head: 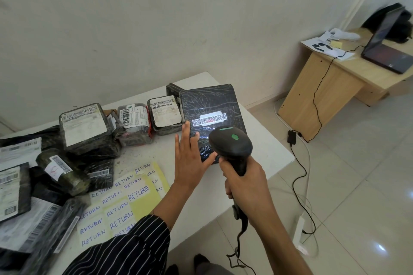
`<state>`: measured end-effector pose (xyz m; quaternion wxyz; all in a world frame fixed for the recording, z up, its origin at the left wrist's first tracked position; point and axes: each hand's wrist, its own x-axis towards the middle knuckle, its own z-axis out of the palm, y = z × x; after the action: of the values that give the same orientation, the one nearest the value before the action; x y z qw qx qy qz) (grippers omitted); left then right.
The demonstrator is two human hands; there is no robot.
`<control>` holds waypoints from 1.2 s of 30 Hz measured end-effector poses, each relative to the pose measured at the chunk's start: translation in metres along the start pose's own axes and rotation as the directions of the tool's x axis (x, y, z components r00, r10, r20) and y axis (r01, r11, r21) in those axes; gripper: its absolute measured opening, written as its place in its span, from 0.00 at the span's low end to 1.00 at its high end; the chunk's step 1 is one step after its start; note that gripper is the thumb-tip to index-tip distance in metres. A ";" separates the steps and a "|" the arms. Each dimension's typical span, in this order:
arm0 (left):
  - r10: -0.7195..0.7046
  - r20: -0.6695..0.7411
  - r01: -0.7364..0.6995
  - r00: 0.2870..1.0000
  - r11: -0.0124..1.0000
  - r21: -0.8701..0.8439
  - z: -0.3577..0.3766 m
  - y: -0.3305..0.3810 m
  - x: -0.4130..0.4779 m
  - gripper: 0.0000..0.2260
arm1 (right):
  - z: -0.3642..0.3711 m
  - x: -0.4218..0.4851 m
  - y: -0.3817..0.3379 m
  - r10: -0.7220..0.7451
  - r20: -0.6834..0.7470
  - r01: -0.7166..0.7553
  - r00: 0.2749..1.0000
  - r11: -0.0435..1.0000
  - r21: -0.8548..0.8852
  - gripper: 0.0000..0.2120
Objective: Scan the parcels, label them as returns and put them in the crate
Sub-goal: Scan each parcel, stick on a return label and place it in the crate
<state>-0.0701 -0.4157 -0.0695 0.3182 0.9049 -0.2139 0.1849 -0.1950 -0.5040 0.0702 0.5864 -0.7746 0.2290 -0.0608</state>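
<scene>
A flat black plastic-wrapped parcel [210, 105] lies near the right end of the white table [263, 154], with a white barcode strip on top. My left hand [190, 158] rests flat on the parcel's near left corner, fingers spread. My right hand [243, 183] grips a black handheld scanner [231, 143] just above the parcel's near edge. A red scan line crosses the barcode and green lights glow on the scanner head. A yellow sheet of handwritten RETURN stickers [120, 203] lies on the table at my left forearm. No crate is in view.
Several black wrapped parcels [85, 127] with white labels crowd the table's left and back. The scanner cable [239, 241] hangs down to the tiled floor. A wooden desk [330, 82] at the right carries an open laptop [388, 51] and papers.
</scene>
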 end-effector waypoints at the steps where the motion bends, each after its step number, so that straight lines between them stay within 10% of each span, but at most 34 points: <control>1: -0.001 0.001 0.001 1.000 1.000 -0.002 0.000 0.000 0.000 0.24 | 0.000 0.000 0.000 0.001 0.001 -0.001 1.000 1.000 0.001 0.07; 36: 0.005 -0.011 -0.005 1.000 1.000 0.024 -0.001 0.002 -0.003 0.22 | -0.004 -0.005 -0.011 0.021 0.019 -0.021 1.000 1.000 0.014 0.06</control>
<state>-0.0738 -0.4153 -0.0696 0.3081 0.9070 -0.2122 0.1934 -0.1983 -0.5033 0.0823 0.5945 -0.7686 0.2312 -0.0488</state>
